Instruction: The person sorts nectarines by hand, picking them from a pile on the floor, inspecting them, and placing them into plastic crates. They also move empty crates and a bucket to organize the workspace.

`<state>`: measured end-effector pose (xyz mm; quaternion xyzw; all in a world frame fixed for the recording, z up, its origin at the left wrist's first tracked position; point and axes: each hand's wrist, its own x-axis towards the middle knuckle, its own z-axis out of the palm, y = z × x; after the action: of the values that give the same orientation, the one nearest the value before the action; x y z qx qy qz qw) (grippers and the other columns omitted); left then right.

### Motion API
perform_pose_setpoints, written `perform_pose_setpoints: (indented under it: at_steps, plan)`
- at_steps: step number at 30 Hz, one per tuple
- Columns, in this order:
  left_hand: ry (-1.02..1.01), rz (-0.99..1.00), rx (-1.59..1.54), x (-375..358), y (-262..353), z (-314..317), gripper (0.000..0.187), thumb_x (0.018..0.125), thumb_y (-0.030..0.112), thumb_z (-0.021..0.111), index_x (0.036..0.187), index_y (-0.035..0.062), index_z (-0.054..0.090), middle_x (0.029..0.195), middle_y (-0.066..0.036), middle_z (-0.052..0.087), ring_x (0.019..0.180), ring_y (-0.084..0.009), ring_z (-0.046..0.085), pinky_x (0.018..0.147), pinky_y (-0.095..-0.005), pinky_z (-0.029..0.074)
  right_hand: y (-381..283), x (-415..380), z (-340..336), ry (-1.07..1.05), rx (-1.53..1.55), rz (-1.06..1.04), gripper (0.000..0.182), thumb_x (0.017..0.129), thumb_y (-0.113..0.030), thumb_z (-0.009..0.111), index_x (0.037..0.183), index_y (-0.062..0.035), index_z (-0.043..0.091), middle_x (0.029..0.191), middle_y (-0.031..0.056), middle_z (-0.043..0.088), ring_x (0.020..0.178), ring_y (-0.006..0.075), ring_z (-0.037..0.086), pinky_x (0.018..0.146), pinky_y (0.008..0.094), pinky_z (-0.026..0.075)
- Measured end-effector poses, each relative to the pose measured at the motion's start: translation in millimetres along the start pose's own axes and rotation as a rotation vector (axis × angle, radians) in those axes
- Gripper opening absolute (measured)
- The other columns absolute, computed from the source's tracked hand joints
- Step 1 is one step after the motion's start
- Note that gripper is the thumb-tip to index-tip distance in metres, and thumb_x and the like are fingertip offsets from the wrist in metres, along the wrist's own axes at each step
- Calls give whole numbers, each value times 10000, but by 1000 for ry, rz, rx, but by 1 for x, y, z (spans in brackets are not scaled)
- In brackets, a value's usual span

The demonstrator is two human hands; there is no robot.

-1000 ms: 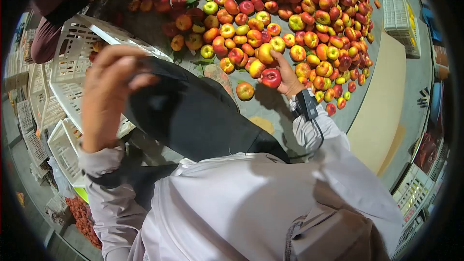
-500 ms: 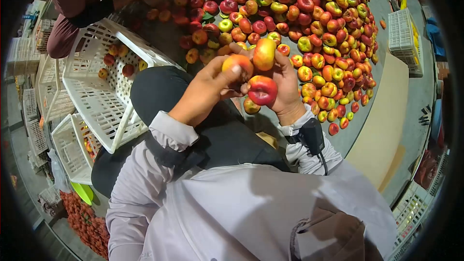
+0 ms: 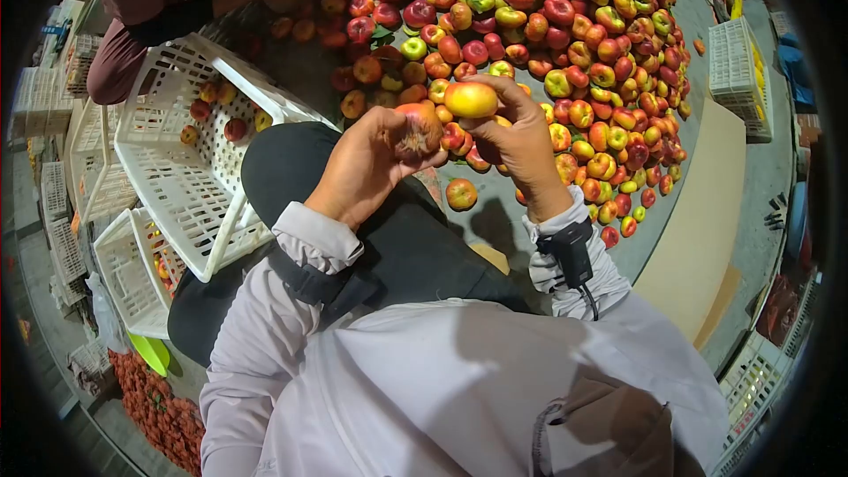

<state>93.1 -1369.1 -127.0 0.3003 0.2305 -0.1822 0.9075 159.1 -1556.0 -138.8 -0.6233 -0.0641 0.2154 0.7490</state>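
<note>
Between thumb and fingers my left hand (image 3: pixel 364 163) holds a reddish fruit (image 3: pixel 419 131) with a brown, rough patch facing me. My right hand (image 3: pixel 521 137) grips a yellow-orange fruit (image 3: pixel 471 100), level with the other one and just right of it. The two fruits are close together over the front of a large pile of red and yellow flat fruits (image 3: pixel 579 110). A single fruit (image 3: pixel 460 194) lies on the floor below my hands, near my knee.
A white crate (image 3: pixel 190 199) with several fruits inside leans at my left, a smaller white crate (image 3: pixel 132 278) below it. Another person's arm (image 3: pixel 190 18) reaches to the pile at upper left. A cardboard sheet (image 3: pixel 698 221) and a white crate (image 3: pixel 738 79) are at the right.
My hands have moved apart. The red fruit earlier held low by my right hand is no longer in it. The yellow-orange fruit has turned sideways, and the left fruit now shows its brown patch.
</note>
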Motion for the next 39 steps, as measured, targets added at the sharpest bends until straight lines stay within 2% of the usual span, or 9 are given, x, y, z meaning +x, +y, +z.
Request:
perform_pose_setpoints:
  at_steps: [1,3,11,17,19,21,24,34,39]
  plan:
    - [-45,-20,106,-1,0,0,366,919,317,483,1151,37,520,1104,-128,599,1011,-247,608,901,-428,502,3,2,0,0,-1,-1,404,725,89,650,1099,-60,616,1049,39,599,898,123,590,784,239,486]
    - [-18,-56,256,-5,-1,9,408,900,374,487,1174,73,514,1048,-104,609,961,-225,618,840,-407,515,6,7,5,-13,-340,-459,443,652,131,592,1048,-60,649,1046,57,570,969,162,555,835,266,461]
    - [-40,-82,333,-4,0,18,489,865,387,630,1242,107,493,1103,-26,557,907,-136,576,771,-395,523,-1,0,16,-45,-504,-586,528,621,124,538,1093,-92,637,1138,104,581,1062,277,573,929,323,438]
    - [10,24,238,-6,3,20,431,880,292,617,1243,107,477,1119,-31,562,985,-140,565,792,-383,515,5,6,5,-23,127,-161,411,797,0,552,1207,1,517,1104,131,609,1032,237,588,925,345,468]
    - [-3,36,201,-6,3,17,423,892,285,596,1253,111,460,1147,-48,551,1048,-172,557,826,-408,513,28,14,-20,19,817,336,305,869,-139,527,1141,-2,538,1051,137,612,955,253,606,883,365,500]
    - [36,56,158,-3,1,15,426,902,284,581,1263,108,440,1150,-59,548,1062,-194,563,841,-426,510,26,9,-17,55,898,374,430,908,-291,473,1158,57,509,1098,200,562,1053,316,562,903,441,478]
    - [70,46,122,-1,-1,11,426,913,320,565,1275,137,437,1182,-50,535,1038,-193,562,846,-440,497,23,1,-14,36,989,454,439,894,-278,476,1175,58,493,1139,199,535,1105,317,532,965,470,435]
    - [79,-9,46,-4,2,10,410,888,330,580,1200,79,491,1046,-88,590,835,-257,621,739,-403,514,12,-3,-4,-101,397,-13,488,696,129,593,1133,-60,486,1224,125,472,1141,221,521,975,347,443]
    - [-47,-84,-36,-8,3,7,391,879,313,550,1162,44,526,1100,-143,596,951,-340,601,715,-400,499,19,0,0,-38,-102,-408,434,669,58,732,1029,-154,610,1181,62,432,1112,190,479,949,299,413]
